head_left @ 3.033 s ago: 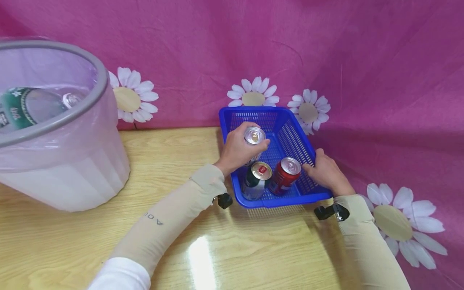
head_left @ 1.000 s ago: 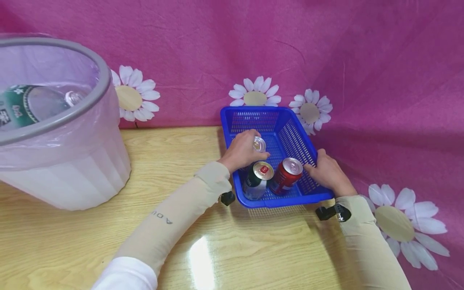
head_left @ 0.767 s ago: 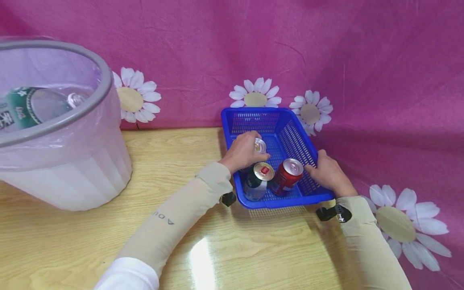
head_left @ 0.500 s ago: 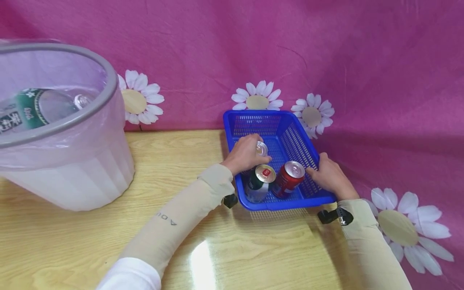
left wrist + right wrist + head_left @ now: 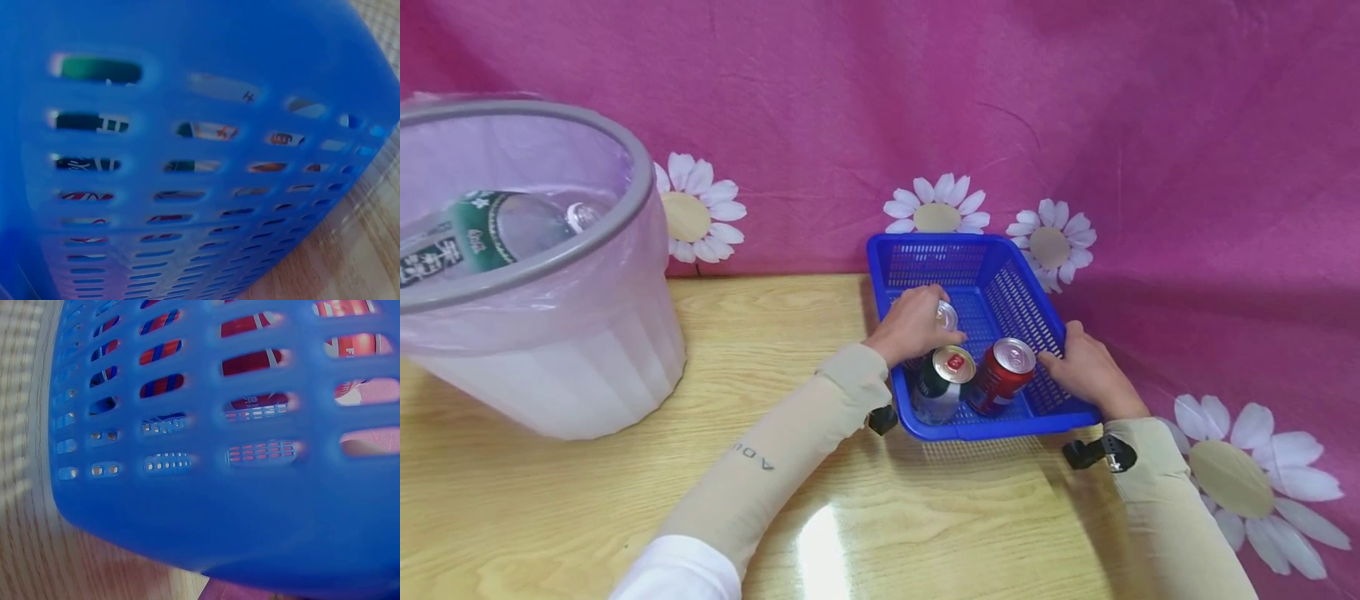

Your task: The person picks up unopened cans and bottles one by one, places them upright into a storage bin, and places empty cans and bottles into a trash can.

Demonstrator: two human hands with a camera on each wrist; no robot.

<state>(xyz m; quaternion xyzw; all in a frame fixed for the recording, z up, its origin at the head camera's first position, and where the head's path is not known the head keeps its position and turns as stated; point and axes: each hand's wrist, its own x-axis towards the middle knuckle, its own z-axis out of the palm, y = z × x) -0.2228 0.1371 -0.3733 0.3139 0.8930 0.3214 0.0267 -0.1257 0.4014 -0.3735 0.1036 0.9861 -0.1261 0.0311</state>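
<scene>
My left hand (image 5: 913,323) reaches over the left side of a blue plastic basket (image 5: 981,432) and holds a silver-topped drink can (image 5: 948,315) inside it. The fingers cover most of that can; only its lid shows. Nearer the front, a dark green and white can (image 5: 946,385) with a red pull tab stands upright beside a red can (image 5: 1002,377). My right hand (image 5: 1090,367) grips the basket's right rim, thumb on the inside. Both wrist views are filled by the basket's slotted wall, with the green can (image 5: 100,69) and the red can (image 5: 250,362) glimpsed through the slots.
At the left stands a white bin (image 5: 550,383) with a grey rim and a clear liner. A green-labelled plastic bottle (image 5: 505,229) lies inside it. Behind the wooden table (image 5: 760,533) hangs a pink cloth (image 5: 805,100) with white daisies.
Since 3 s ago my left hand has lowered the silver-topped can deeper into the basket. My right hand keeps its grip on the rim. The whole head view has shifted slightly.
</scene>
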